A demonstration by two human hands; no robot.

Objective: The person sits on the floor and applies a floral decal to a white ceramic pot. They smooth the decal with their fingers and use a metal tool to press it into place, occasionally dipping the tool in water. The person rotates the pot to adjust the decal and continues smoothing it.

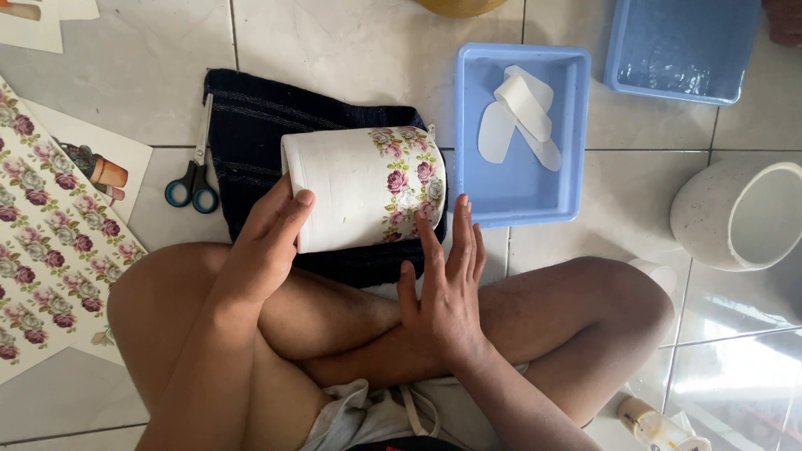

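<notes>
Head view: the white pot is lying on its side on the dark cloth. The left hand is gripping its base end, fingers curled around it. The right hand, fingers extended flat, is pressing the rose-patterned band near the pot's rim. Risk: uneven pressure is likely wrinkling or tearing the thin band, and a loosening grip is letting the pot roll. Left of the pot, floral printed sheets are lying beyond the scissors; right of it, white cut-outs are sitting in a blue tray.
</notes>
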